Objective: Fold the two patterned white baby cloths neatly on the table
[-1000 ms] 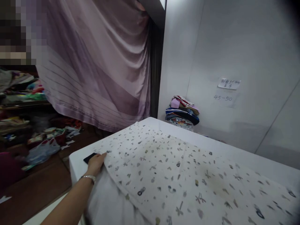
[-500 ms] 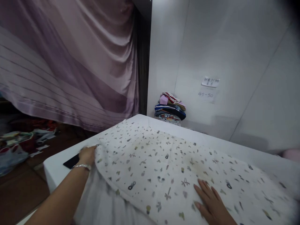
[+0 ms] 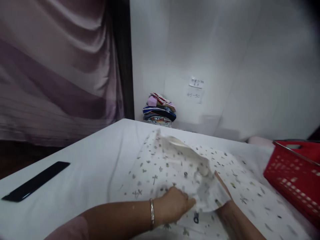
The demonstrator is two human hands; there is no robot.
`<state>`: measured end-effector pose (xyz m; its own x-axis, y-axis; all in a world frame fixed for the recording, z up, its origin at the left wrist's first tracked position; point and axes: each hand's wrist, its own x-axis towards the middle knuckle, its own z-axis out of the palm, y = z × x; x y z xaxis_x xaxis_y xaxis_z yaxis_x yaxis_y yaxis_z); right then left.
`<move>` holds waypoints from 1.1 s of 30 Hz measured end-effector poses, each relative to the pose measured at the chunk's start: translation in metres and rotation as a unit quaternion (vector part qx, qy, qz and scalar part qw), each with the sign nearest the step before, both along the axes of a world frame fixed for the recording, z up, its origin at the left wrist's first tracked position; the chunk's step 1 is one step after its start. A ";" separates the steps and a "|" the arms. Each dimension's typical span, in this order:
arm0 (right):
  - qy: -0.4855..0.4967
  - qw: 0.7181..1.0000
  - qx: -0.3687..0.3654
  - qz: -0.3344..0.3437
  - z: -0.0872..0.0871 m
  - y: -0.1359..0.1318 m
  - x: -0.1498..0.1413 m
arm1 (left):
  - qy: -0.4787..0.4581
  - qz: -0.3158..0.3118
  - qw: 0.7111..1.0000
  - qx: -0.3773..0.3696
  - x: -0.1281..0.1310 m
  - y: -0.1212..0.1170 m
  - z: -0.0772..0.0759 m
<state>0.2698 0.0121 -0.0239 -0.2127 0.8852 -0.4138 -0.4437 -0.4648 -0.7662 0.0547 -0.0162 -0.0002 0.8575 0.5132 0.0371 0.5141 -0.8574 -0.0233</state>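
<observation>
A white cloth (image 3: 155,173) printed with small grey and olive motifs lies over the white table (image 3: 92,173), its left part folded over toward the right in a loose, raised flap. My left hand (image 3: 175,203), with a silver bangle at the wrist, is closed on the cloth near the fold. Close to its right, my right hand (image 3: 225,196) is partly covered by the flap. One of its fingers shows stretched out along the cloth; the others are hidden.
A flat black strip (image 3: 36,181) lies on the table at the left. At the right edge stands a red plastic basket (image 3: 295,170). Folded fabrics (image 3: 160,111) are stacked by the white wall, below paper signs (image 3: 196,88). A pinkish curtain (image 3: 62,66) hangs at the left.
My left hand has carried the cloth's left side rightward, folding it over and baring the table. The view has turned right, bringing the red basket in.
</observation>
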 end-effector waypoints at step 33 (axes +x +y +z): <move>-0.136 0.990 -0.021 -0.014 0.014 -0.078 0.053 | -0.082 0.334 0.937 0.061 -0.197 -0.037 -0.073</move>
